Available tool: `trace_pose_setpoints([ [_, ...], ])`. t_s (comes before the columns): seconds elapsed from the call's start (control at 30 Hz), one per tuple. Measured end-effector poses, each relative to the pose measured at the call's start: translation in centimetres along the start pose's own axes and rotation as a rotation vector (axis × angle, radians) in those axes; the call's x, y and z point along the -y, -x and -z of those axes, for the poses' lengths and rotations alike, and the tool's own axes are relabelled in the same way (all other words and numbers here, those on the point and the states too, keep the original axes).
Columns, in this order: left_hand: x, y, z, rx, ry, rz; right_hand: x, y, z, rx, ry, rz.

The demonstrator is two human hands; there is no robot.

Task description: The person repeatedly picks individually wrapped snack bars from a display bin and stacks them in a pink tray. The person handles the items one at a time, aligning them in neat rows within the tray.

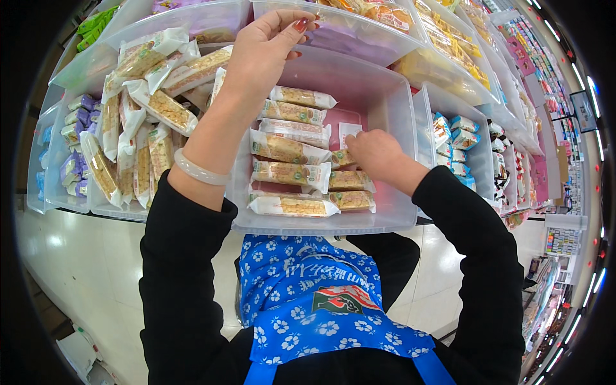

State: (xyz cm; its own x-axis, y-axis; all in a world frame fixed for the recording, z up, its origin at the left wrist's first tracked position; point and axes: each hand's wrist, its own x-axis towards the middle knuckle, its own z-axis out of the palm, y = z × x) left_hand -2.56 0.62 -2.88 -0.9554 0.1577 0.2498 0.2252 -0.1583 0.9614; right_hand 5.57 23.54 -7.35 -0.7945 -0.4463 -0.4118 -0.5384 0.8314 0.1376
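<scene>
My right hand [380,154] is inside a translucent plastic bin [399,211], with its fingers on the end of a wrapped snack bar [340,159]. Part of that bar is hidden behind the fingers. Beside it, wrapped bars [291,171] lie in a stacked column, with two shorter-looking bars [351,180] to their right. A white paper slip [349,129] rests near my right fingertips. My left hand [267,50] is raised over the bin's back left corner, fingers loosely curled and apart, nothing visible in them. A pale bangle [199,171] circles the left wrist.
To the left, a bin is heaped with similar wrapped bars [161,106], beside purple-wrapped sweets [74,163]. Higher bins behind hold yellow packets [447,38] and bagged bread [385,14]. Blue-and-white packets [462,132] fill a bin at right. A blue flowered apron [313,298] covers my front.
</scene>
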Motion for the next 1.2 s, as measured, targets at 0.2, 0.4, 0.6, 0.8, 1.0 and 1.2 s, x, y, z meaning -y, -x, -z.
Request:
trace_pose_setpoints([
  [0.2, -0.3, 0.2, -0.3, -0.039, 0.025, 0.007, 5.3, 2.8, 2.4, 0.029, -0.432, 0.2],
  [0.4, 0.0, 0.1, -0.3, -0.028, 0.03, 0.038, 4.9, 2.0, 2.4, 0.077, -0.538, 0.243],
  [0.6, 0.6, 0.7, 0.0, 0.448, -0.971, -0.124, -5.0, 3.0, 8.8, -0.074, -0.467, 0.072],
  [0.8, 1.6, 2.5, -0.7, 1.094, -1.377, 0.185, -10.0, -0.6, 7.1, 0.005, -0.334, -0.048],
  [1.0, 2.2, 2.4, -1.2, 1.195, -1.392, 0.274, -8.4, -4.7, 1.9, 0.028, -0.122, 0.01],
  [1.2, 2.3, 2.7, -1.4, 1.233, -1.448, 0.273, -6.1, -4.3, 1.7, 0.025, 0.162, 0.011],
])
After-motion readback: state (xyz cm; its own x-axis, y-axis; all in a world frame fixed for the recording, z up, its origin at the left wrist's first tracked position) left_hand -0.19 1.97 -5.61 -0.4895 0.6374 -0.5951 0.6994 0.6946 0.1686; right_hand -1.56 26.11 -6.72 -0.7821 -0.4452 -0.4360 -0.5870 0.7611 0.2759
